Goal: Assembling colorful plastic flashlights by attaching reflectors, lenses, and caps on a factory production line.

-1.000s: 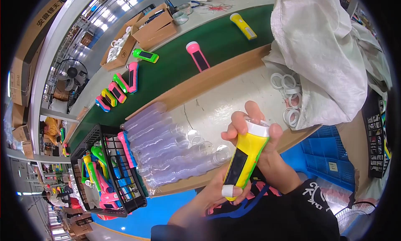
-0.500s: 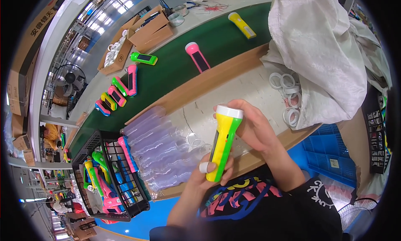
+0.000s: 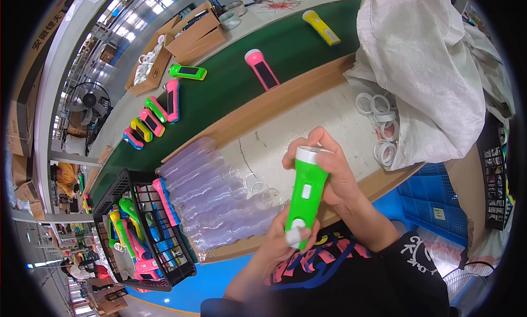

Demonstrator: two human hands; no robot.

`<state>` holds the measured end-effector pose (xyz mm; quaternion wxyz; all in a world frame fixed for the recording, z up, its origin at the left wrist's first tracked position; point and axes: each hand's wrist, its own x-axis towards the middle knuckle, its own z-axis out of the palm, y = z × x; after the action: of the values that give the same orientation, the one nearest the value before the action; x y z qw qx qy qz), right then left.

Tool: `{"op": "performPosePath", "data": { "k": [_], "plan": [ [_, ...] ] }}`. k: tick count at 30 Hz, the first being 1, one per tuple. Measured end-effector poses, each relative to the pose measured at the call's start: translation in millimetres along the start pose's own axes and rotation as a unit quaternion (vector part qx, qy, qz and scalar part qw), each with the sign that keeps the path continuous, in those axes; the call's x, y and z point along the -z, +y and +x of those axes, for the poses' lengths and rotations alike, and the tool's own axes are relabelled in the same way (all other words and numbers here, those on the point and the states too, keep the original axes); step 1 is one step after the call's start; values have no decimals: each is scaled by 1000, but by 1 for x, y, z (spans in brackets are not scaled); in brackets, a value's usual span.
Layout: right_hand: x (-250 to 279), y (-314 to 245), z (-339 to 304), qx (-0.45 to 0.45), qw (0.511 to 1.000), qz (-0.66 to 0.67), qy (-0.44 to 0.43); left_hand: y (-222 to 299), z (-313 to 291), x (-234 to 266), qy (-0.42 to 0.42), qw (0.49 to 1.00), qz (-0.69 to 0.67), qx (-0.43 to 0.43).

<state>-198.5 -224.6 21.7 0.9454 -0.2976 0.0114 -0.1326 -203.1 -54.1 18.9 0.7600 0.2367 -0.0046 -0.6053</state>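
Observation:
Held tilted before me is a flashlight (image 3: pixel 308 185), its green side with a white slide switch facing up and its white-rimmed head at the far end. My left hand (image 3: pixel 276 241) is closed round the handle's near end; its thumb, with a white wrap (image 3: pixel 296 234), is blurred by motion. My right hand (image 3: pixel 336 171) grips the white head, fingers curled round it from the far and right sides. Beneath lies a cardboard-edged work tray (image 3: pixel 329 108). Clear plastic sleeves (image 3: pixel 200 188) are spread in its left part, and several loose white rings (image 3: pixel 381 122) lie by the sack.
A white woven sack (image 3: pixel 417 75) rises at the right. Flashlights, including a pink one (image 3: pixel 263 70) and a yellow one (image 3: pixel 321 27), lie on the green belt (image 3: pixel 219 92). A black basket (image 3: pixel 189 270) holding several flashlights stands at the left. Cardboard boxes (image 3: pixel 200 37) sit beyond.
The flashlight has been turned about its length: its yellow-green seam faced me before, now the green switch side does. Both hands shifted slightly right and nearer while keeping hold.

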Motion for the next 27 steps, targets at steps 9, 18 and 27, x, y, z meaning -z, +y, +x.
{"op": "performPosePath", "data": {
  "k": [9, 18, 27],
  "plan": [
    [11, -3, -6, -9, 988, -137, 68, 12, 12, 12, 211, 732, 633, -139],
    [43, -35, 22, 24, 894, -431, 124, 73, 18, 13, 214, 902, 374, -28],
    [125, -96, 27, -5, 337, -924, 180, 228, 77, 60, 236, 550, 749, -285]
  ]
}}
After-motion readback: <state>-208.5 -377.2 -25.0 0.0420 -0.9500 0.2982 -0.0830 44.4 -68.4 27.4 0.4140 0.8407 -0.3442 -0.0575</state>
